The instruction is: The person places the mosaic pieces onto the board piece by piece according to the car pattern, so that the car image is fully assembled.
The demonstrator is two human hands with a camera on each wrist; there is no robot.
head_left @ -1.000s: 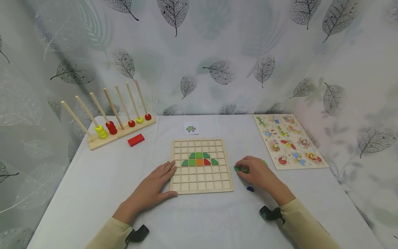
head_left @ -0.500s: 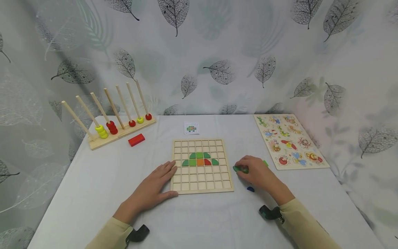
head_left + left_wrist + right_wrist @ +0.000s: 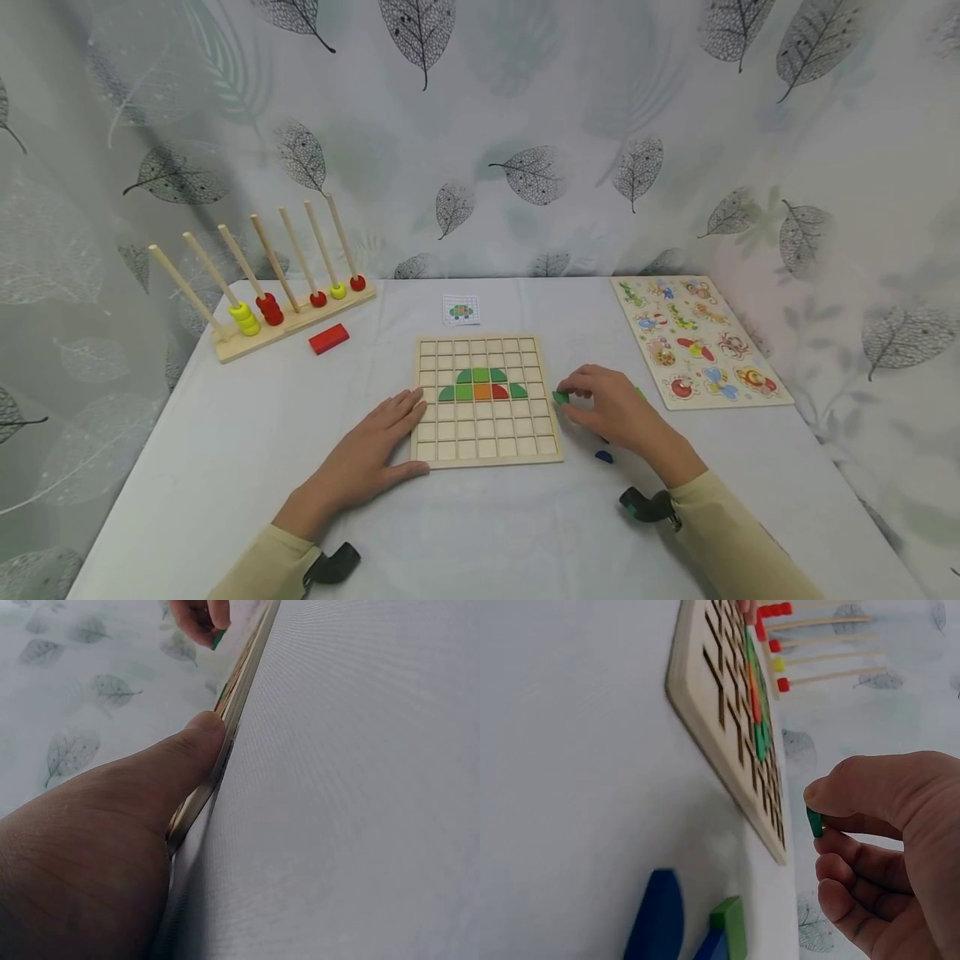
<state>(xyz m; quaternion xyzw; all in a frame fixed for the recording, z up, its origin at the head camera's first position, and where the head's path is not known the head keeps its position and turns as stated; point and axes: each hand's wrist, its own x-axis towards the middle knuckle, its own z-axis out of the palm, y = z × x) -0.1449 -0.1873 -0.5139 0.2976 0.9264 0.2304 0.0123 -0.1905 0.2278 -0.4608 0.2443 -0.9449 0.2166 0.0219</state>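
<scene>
Lifted since earlier, right hand [image 3: 611, 407] pinches small green wooden tile [image 3: 561, 397] beside gridded wooden board [image 3: 486, 450]; left hand [image 3: 371, 454], flat, steadies board; insertion pending.

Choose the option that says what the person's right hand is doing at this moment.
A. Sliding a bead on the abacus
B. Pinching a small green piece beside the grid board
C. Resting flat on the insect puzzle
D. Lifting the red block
B: the right hand pinches a green piece beside the grid board.

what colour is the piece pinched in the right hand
Green piece, pinched by the right hand; clearest in the right wrist view.
</scene>
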